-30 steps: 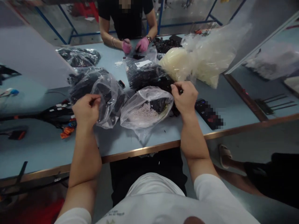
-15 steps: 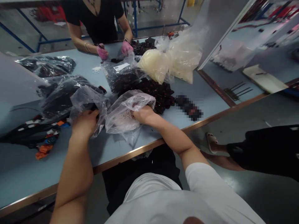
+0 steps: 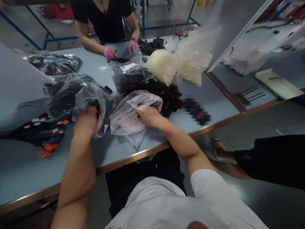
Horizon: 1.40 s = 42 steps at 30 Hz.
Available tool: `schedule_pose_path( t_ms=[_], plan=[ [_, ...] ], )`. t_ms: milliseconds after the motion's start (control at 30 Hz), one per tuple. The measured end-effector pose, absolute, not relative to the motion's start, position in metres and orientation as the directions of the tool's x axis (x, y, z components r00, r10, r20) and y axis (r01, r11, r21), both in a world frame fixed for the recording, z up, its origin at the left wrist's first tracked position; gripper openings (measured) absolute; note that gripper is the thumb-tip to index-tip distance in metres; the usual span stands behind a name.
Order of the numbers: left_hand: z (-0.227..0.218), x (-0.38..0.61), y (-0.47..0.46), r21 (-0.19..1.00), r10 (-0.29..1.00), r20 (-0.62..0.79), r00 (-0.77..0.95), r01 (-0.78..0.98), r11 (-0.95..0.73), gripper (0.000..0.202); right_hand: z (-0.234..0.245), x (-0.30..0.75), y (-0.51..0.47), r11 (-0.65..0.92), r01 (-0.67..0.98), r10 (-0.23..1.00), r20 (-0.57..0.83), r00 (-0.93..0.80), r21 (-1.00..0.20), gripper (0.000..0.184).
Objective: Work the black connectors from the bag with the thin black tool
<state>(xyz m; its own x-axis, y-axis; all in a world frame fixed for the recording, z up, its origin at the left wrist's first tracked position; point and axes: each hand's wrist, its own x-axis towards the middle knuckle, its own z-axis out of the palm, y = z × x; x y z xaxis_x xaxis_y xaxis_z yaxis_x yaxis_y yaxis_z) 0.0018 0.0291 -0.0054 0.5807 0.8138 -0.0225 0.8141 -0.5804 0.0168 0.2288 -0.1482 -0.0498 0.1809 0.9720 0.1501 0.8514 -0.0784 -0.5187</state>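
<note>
My left hand [image 3: 85,122] reaches into the mouth of a clear plastic bag of black parts [image 3: 95,98]; its fingers are curled inside and mostly hidden. My right hand [image 3: 149,115] is pushed into a second clear bag [image 3: 130,113] that holds small white pieces, with the fingertips hidden by the plastic. Both bags lie on the pale blue table [image 3: 114,149] close to its front edge.
Loose black parts [image 3: 166,93] lie right of the bags. Cream-filled bags [image 3: 181,62] stand at the back right, dark bags [image 3: 54,63] at the back left. Wire harnesses with orange connectors [image 3: 47,143] lie left. Across the table a person in pink gloves [image 3: 121,51] works. Another person's sandalled foot [image 3: 218,146] is right.
Both hands came down from pinching the bags' edges and went into the bags. My head turned slightly, shifting the scene leftward, then a little back.
</note>
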Motion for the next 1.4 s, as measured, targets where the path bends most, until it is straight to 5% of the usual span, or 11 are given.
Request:
schedule_pose_path(
  t_ms=[133,267,333,433,533,700,1033,1267,1400],
  plan=[
    [-0.006,-0.005,0.032,0.174,0.863,0.184,0.471,0.848,-0.5,0.036,-0.039,0.227,-0.15,-0.111,0.93,0.986,0.077,0.146,-0.351,0.022],
    [-0.004,-0.014,0.023,0.454,0.796,0.548,0.258,0.707,-0.542,0.055,-0.042,0.23,-0.151,-0.137,0.919,0.984,0.052,0.168,-0.371,0.026],
    [-0.004,-0.014,0.009,0.592,0.759,0.615,0.214,0.511,-0.623,0.056,-0.046,0.232,-0.152,-0.145,0.902,0.975,0.096,0.2,-0.408,0.029],
    [-0.006,-0.002,-0.021,0.838,0.796,0.489,0.357,0.063,-0.543,0.046,-0.051,0.234,-0.154,-0.134,0.9,0.971,0.125,0.202,-0.414,0.031],
    [-0.012,0.015,-0.045,0.97,0.744,0.223,0.63,-0.066,-0.235,0.04,-0.055,0.237,-0.156,-0.111,0.896,0.975,0.126,0.181,-0.431,0.031],
    [-0.023,0.026,-0.053,0.999,0.66,0.019,0.751,-0.034,0.011,0.042,-0.06,0.241,-0.157,-0.036,0.867,0.95,0.252,0.185,-0.498,0.03],
    [-0.028,0.03,-0.051,0.994,0.693,-0.012,0.72,-0.068,0.087,0.04,-0.062,0.242,-0.158,-0.101,0.797,0.944,0.196,0.266,-0.595,0.022],
    [-0.032,0.031,-0.05,0.928,0.669,-0.097,0.737,-0.176,0.328,0.048,-0.053,0.228,-0.162,0.049,0.458,0.895,0.242,0.374,-0.887,0.012],
    [-0.029,0.031,-0.053,0.897,0.593,-0.129,0.794,-0.161,0.411,0.057,-0.046,0.218,-0.163,0.12,0.298,0.888,0.237,0.394,-0.947,0.012]
  ],
)
